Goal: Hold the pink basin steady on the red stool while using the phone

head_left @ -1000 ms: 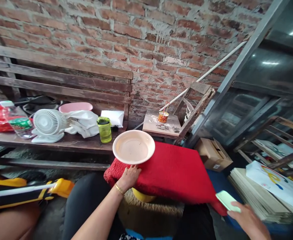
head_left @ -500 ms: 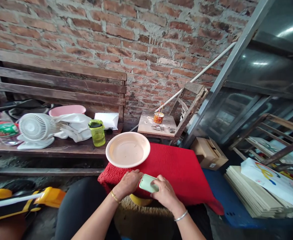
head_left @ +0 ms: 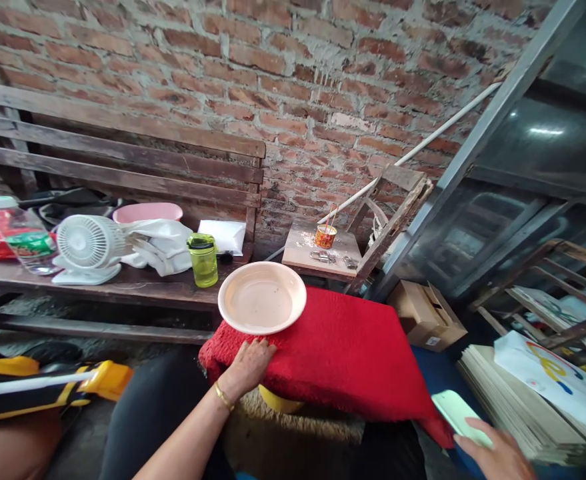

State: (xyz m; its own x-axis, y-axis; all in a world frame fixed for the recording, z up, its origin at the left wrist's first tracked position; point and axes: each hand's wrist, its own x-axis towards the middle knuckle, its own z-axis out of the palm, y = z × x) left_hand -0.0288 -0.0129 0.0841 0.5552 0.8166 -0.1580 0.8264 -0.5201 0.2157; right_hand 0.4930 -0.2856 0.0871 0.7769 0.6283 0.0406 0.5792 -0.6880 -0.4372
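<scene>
My left hand (head_left: 251, 366) lies palm down at the near edge of the red cloth (head_left: 353, 347), its fingers stretched toward the basin. Just beyond the fingertips is a pale pink basin (head_left: 263, 303), resting on the cloth; whether they touch it I cannot tell. Out at the lower right, my right hand (head_left: 497, 453) grips a mint-green, rounded slab that looks like a mobile phone (head_left: 460, 413). The phone is past the cloth's right corner, and part of it is hidden by the fingers.
On the wooden bench (head_left: 173, 297) at left stand a green drinking bottle (head_left: 203, 260), a white fan (head_left: 87, 247) and a clear plastic bottle (head_left: 25, 240). A chair (head_left: 300, 250) behind the cloth bears a paper cup (head_left: 325, 235). At right are a cardboard box (head_left: 425, 317) and stacked boards (head_left: 513, 407).
My right hand has swung away from the middle to the far lower right with the phone. My left hand stays by the basin. The view has shifted slightly.
</scene>
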